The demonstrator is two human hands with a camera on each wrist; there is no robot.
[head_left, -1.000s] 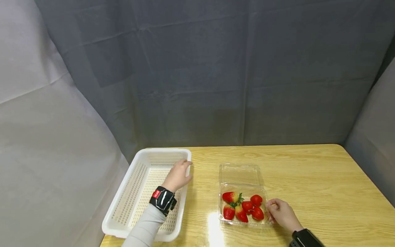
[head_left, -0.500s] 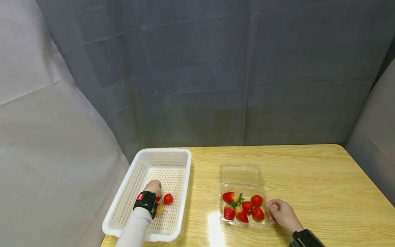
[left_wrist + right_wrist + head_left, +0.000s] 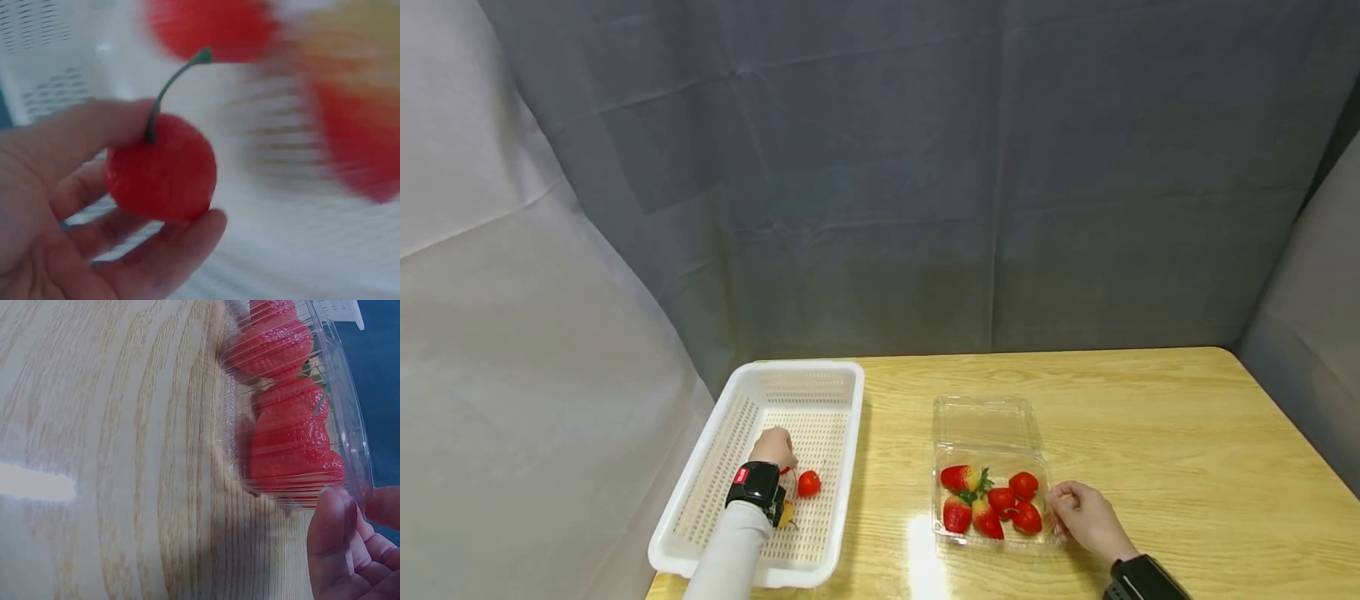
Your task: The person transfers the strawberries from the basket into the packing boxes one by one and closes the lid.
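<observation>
Inside the white perforated basket (image 3: 859,417), my left hand (image 3: 773,447) grips a red cherry (image 3: 162,172) with a green stem between thumb and fingers. Another red cherry (image 3: 808,483) lies on the basket floor to its right. A red-and-yellow fruit (image 3: 362,119), blurred in the left wrist view, is close by and partly behind the wrist strap in the head view. My right hand (image 3: 1090,521) pinches the right edge of a clear plastic clamshell box (image 3: 985,425), whose lid is folded back. Strawberries (image 3: 957,517) fill the box's left side, with cherries (image 3: 1026,518) at its right.
Both basket and box stand on a wooden table (image 3: 1165,442), the basket at the left edge and the box near the middle. A grey cloth (image 3: 880,183) hangs behind the table, and lighter cloth (image 3: 550,350) borders the left side.
My left hand has gone from the basket's right rim down to its floor and taken hold of a cherry, then shifted slightly up. The right hand and the box have stayed in place.
</observation>
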